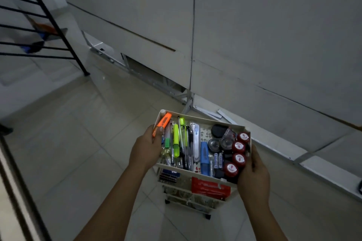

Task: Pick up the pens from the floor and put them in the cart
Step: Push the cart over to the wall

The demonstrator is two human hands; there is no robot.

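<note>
Both my hands grip the white cart (199,118): left hand (146,147) on its left rim beside an orange highlighter (163,122), right hand (253,173) on the right rim near red caps (238,146).

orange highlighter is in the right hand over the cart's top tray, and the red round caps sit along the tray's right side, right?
Not quite: the head view shows the orange highlighter in the left hand, not the right. The red round caps do line the top tray's right side.
</note>
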